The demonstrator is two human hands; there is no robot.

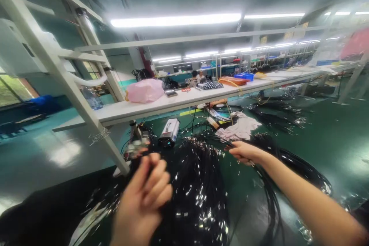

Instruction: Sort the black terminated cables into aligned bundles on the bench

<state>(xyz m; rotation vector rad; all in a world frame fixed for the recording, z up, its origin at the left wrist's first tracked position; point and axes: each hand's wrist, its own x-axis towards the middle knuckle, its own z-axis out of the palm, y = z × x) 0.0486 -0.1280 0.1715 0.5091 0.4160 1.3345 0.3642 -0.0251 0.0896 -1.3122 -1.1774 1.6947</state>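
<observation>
My right hand (244, 152) is closed round a bunch of black cables (269, 200), which hang down below it and also reach out past the fingers toward the left. My left hand (148, 192) is raised closer to the camera, its fingers curled into a pinch and blurred by motion. What the left fingers hold, if anything, I cannot make out. Between and below the two hands lies a big heap of black cables (198, 184) with shiny metal ends. Just behind it is a silver box-shaped device (170, 132) with a dark front.
A long white workbench (184, 102) on a metal frame crosses ahead, its slanted post (95, 123) at left. On it are a pink bag (145, 90) and a blue bin (244, 76). Pale cloths (242, 126) and more cable coils (305, 169) lie on the right. People sit far back.
</observation>
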